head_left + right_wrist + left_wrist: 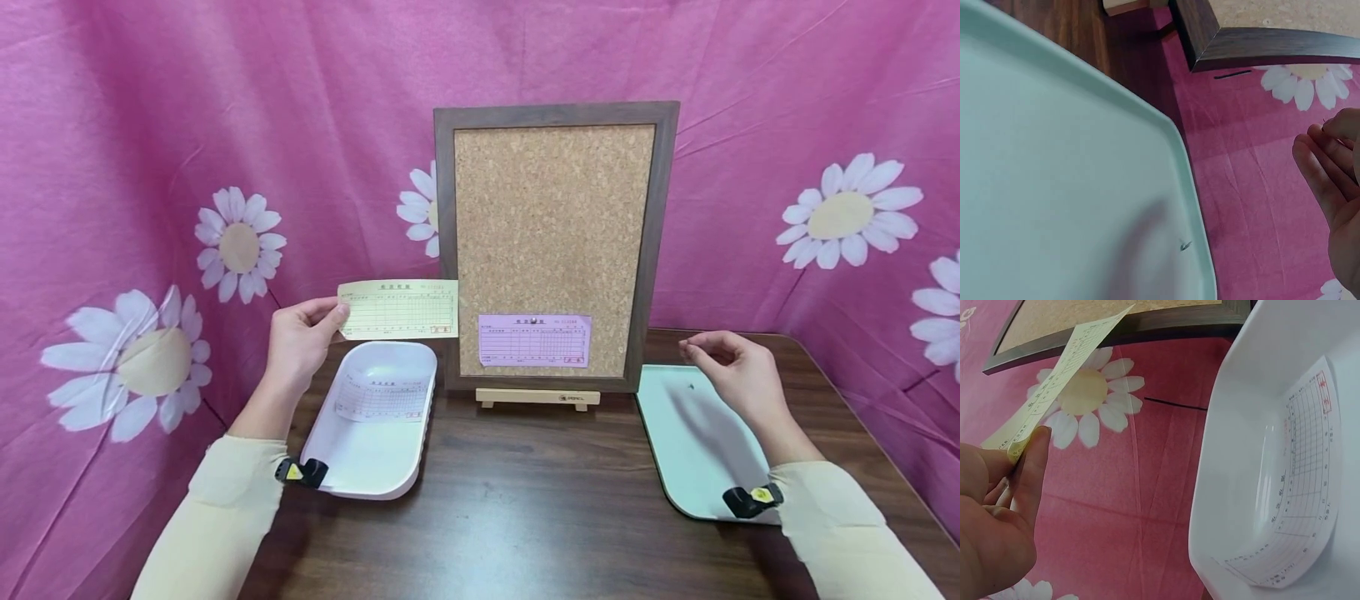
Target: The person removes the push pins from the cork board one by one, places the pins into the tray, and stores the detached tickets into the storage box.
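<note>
My left hand point(303, 342) pinches a yellow receipt slip point(397, 310) by its left end, above the white tray and partly overlapping the left frame of the cork board point(551, 225). In the left wrist view the slip bends slightly. A purple slip point(510, 343) is fixed low on the cork by a small pin point(533, 321). Over the green tray point(675, 467), my right hand point(738, 375) has thumb and fingertips together. A thin point of a thumbtack point(1324, 120) sticks out between them; its head is hidden. Another tack point(1185, 245) lies in that tray.
The white tray point(360, 475) at the left holds a pale printed slip point(382, 402). The cork board leans on a small wooden easel point(537, 396) on the dark wooden table point(517, 500). Behind hangs a pink cloth point(337, 125) with daisies.
</note>
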Motion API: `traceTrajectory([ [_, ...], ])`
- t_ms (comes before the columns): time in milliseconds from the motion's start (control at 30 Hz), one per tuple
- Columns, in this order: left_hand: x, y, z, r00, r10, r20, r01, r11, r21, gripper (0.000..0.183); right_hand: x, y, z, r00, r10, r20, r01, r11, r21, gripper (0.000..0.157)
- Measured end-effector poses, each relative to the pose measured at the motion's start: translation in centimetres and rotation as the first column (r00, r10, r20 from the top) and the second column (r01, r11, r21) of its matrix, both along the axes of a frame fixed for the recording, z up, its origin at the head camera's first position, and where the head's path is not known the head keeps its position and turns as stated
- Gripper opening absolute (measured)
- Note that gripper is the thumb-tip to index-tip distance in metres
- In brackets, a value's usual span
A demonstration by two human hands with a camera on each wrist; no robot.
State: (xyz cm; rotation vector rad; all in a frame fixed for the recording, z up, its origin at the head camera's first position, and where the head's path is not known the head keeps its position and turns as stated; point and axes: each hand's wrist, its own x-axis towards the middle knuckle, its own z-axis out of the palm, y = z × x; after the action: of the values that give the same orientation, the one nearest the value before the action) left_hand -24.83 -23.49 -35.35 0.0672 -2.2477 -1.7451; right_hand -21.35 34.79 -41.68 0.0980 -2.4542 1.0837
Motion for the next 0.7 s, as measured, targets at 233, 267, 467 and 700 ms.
traceTrajectory([
  [233, 0.5, -0.6, -0.3, 0.999, 0.023, 0.045, -0.021, 0.999, -0.045, 0.038, 0.5, 1.0, -0.8, 0.999, -0.036, 0.027, 0.034, 0.996, 0.077, 0.014],
  [267, 0.5, -0.7, -0.4, 0.998, 0.026, 0.054, -0.023, 0.998, -0.051, 0.038, 0.5, 1.1, -0.9, 0.999, -0.039, 0.024, 0.036, 0.996, 0.086, 0.013],
  [467, 0.7, -1.2, -0.5, 0.997, 0.037, 0.065, -0.034, 0.998, -0.044, 0.038, 0.8, 1.6, -1.5, 0.999, -0.040, 0.016, 0.038, 0.994, 0.104, 0.013],
  [700, 1.1, -1.7, -0.7, 0.997, 0.023, 0.074, -0.019, 0.998, -0.053, 0.040, 1.0, 2.1, -2.2, 0.999, -0.028, 0.038, 0.024, 0.996, 0.090, 0.015],
])
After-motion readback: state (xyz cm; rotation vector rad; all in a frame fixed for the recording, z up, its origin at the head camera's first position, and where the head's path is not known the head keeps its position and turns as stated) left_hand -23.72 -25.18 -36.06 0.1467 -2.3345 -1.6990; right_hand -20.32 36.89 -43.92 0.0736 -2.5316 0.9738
